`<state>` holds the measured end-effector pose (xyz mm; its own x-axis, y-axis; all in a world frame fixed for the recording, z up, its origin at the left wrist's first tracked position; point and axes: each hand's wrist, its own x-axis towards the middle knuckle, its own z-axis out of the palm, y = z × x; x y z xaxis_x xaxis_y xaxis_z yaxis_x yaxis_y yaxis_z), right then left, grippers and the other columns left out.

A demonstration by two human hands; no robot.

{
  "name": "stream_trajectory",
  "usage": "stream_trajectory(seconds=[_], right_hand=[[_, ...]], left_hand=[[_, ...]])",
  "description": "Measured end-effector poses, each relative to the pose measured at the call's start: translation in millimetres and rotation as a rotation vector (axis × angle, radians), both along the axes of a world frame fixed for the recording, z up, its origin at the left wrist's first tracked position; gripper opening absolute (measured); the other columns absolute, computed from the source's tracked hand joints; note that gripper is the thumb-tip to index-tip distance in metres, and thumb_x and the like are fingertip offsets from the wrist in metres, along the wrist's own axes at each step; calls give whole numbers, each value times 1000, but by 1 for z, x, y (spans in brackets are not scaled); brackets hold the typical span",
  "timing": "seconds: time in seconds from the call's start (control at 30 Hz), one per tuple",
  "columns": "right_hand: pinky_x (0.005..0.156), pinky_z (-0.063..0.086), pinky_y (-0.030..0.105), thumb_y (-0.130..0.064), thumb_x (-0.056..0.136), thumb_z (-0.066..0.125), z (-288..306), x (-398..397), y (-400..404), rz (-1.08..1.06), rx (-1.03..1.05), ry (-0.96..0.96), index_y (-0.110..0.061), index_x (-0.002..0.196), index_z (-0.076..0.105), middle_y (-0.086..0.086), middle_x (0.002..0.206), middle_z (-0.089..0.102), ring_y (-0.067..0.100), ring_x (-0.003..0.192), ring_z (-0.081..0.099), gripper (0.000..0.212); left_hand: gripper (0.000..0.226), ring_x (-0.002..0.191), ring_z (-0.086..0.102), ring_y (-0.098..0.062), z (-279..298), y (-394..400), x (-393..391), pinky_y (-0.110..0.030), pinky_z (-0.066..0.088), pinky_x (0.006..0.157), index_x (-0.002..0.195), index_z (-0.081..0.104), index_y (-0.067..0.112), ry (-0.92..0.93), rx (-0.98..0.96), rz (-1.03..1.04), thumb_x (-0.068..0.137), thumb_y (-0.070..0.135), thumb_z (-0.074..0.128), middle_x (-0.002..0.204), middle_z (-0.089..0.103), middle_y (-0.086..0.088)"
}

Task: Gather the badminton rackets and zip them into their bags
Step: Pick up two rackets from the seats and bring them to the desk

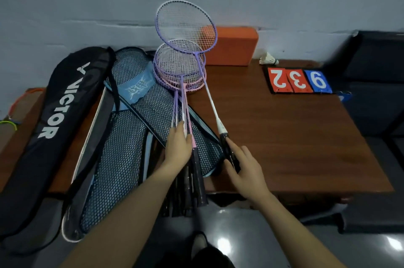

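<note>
Lying at nine o'clock, the black bag (52,119) reads "VICTOR"; beside it, mesh bags (122,158) await loading. The left hand (178,147) grips the bundled rackets (181,84), keeping them together at centre. The right hand (244,171) clasps a purple racket (185,25), likely adding it. At two o'clock, score cards (299,80) show "2 3 9".

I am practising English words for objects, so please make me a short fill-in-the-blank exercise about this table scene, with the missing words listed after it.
1. The right hand holds the black grip of a single ______ racket.
2. The left hand holds a bundle of rackets above the blue mesh bag.
3. The black bag shows the word ______.
4. The score cards show 2, 3 and ______.
5. The white ______ lies by the orange block.

Missing words: purple; VICTOR; 9; shuttlecock
</note>
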<state>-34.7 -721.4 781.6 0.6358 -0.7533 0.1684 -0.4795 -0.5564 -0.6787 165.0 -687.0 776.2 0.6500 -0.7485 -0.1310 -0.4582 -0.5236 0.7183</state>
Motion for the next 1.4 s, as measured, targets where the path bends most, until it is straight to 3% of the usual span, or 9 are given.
stream_trajectory(seconds=[0.1, 0.3, 0.43, 0.57, 0.67, 0.8, 0.97, 1.17, 1.4], right_hand=[[63, 43, 27, -21, 91, 56, -7, 1, -4, 1, 40, 0, -31, 143, 33, -11, 94, 48, 5, 73, 49, 57], [71, 48, 31, -27, 91, 57, -22, 12, 3, 28, 80, -21, -33, 141, 35, -11, 100, 54, 5, 82, 52, 55], [85, 47, 39, -34, 93, 52, -38, 27, 9, 71, 115, 70, -31, 144, 30, -5, 119, 56, 14, 102, 56, 56], [88, 44, 34, -33, 94, 51, -50, 41, 10, 63, 157, 134, -30, 146, 26, -3, 129, 51, 17, 113, 54, 57], [90, 28, 29, -39, 95, 47, -55, 48, 6, 71, 106, 236, -29, 146, 23, -4, 137, 46, 16, 123, 44, 57], [93, 29, 39, -40, 96, 42, -53, 55, 3, -8, 83, 318, -31, 143, 28, -1, 133, 45, 22, 118, 41, 49], [98, 29, 43, -36, 96, 42, -40, 61, 12, -57, -5, 425, -23, 144, 26, 7, 136, 41, 27, 120, 38, 53], [99, 31, 40, -24, 95, 46, -12, 81, 45, -39, -8, 331, -14, 138, 38, 7, 131, 47, 26, 121, 41, 45], [86, 47, 42, -19, 95, 47, 8, 152, 150, 82, -45, 210, -10, 124, 54, 8, 115, 60, 26, 103, 57, 31]], left_hand=[[52, 116, 45, -30, -23, 3, -4, -35, 37, 94, 142, 29, 13, 2, 110, -134, 94, 20, 48, 134, 40, -13], [58, 139, 14, -22, -46, 22, 15, -47, 15, 108, 146, 14, 30, -195, 273, -340, 95, 45, 36, 155, 12, 5], [55, 137, 22, -20, -47, 39, 17, -44, 15, 106, 144, 20, 37, -222, 254, -312, 93, 51, 36, 153, 20, 8], [52, 133, 29, -18, -49, 55, 13, -42, 20, 103, 143, 21, 40, -342, 248, -342, 94, 49, 36, 150, 29, 7], [51, 134, 29, -19, -50, 59, 10, -42, 21, 105, 143, 21, 39, -349, 257, -359, 95, 45, 36, 150, 30, 4], [50, 134, 28, -20, -49, 61, 7, -41, 17, 104, 142, 22, 39, -428, 260, -359, 95, 46, 34, 148, 33, 5], [51, 130, 38, -20, -36, 69, 11, -41, 22, 105, 138, 40, 23, -455, 173, -328, 91, 41, 49, 140, 45, -3], [45, 121, 45, -22, -9, 124, 42, -36, 24, 100, 132, 47, 12, -505, 98, -260, 92, 33, 45, 134, 50, -6], [43, 118, 46, -22, 11, 257, 116, -35, 28, 96, 133, 45, 14, -458, 92, -188, 94, 31, 45, 131, 51, -3]])
